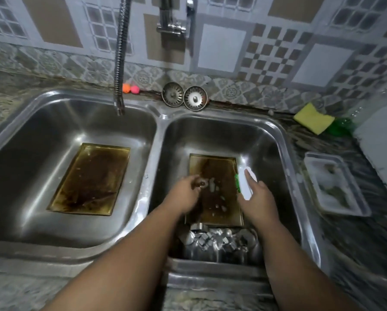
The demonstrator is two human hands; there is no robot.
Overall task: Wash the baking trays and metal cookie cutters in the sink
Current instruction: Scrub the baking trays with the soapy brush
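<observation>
Left hand (pixel 184 190) pinches small cookie cutter (pixel 202 183) at fingertips by its rim; looks light, stiff, likely soapy-slick. Right hand (pixel 256 198) grips brush (pixel 246 184).

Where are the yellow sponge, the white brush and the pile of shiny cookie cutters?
Yellow rectangular sponge (pixel 314 118): head view, middle of its top.
White plastic brush with green bristles (pixel 245 189): head view, white back.
Pile of shiny metal cookie cutters (pixel 219 241): head view, pile's middle.
</observation>
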